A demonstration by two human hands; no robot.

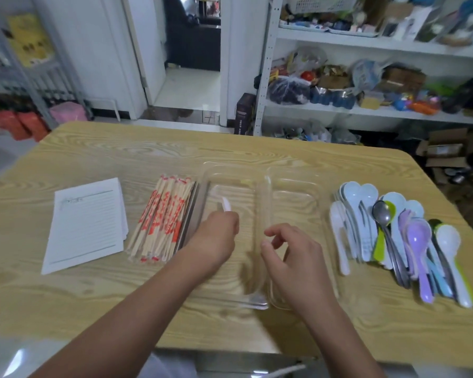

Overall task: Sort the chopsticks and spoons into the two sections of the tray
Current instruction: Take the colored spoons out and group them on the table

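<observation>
Apparently left hand [216, 236] pinches a white spoon [226, 206] over the tray [260, 170]; right hand [292, 257] fingers [273, 230] loosely curled, empty.

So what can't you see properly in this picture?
All in the head view:
- white piece: only its tip shows; the left grip holding it hides the rest, so spoon or not is unclear.
- paper: print too small and blurred to read.
- spoons: piled over each other, so no exact count.
- chopsticks: red print blurred, unreadable.

White spoon [226, 205] mostly behind left hand [216, 236]
</observation>
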